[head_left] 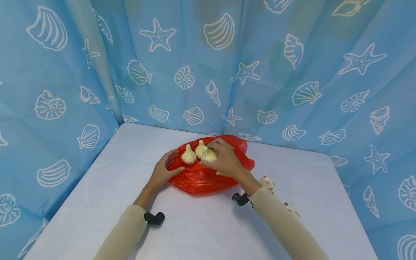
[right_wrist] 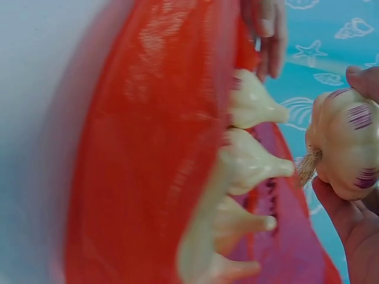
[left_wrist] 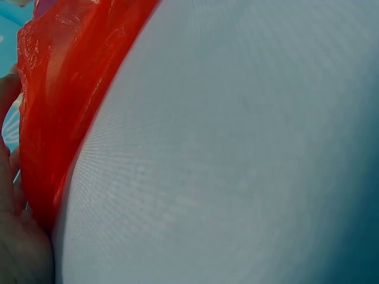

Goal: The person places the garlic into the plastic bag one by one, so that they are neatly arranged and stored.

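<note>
A red plastic bag (head_left: pixel 201 178) lies on the table with its mouth spread, and several whitish garlic bulbs (head_left: pixel 189 155) stand in it with their stems up. My right hand (head_left: pixel 226 160) is over the bag's right part, gripping one garlic bulb (right_wrist: pixel 349 142) between thumb and fingers. Purple streaks and a tuft of roots show on this held bulb. Other garlic bulbs (right_wrist: pixel 254 163) sit in a row inside the bag in the right wrist view. At the bag's left edge, my left hand (head_left: pixel 163 169) rests with fingers and thumb spread against the plastic.
On the white table (head_left: pixel 201 231), two more garlic bulbs lie to the right: one bulb (head_left: pixel 268 183) beside my right wrist, another bulb (head_left: pixel 289 207) partly hidden by the sleeve. A blue curtain (head_left: pixel 208 72) with shell prints hangs behind and along the sides.
</note>
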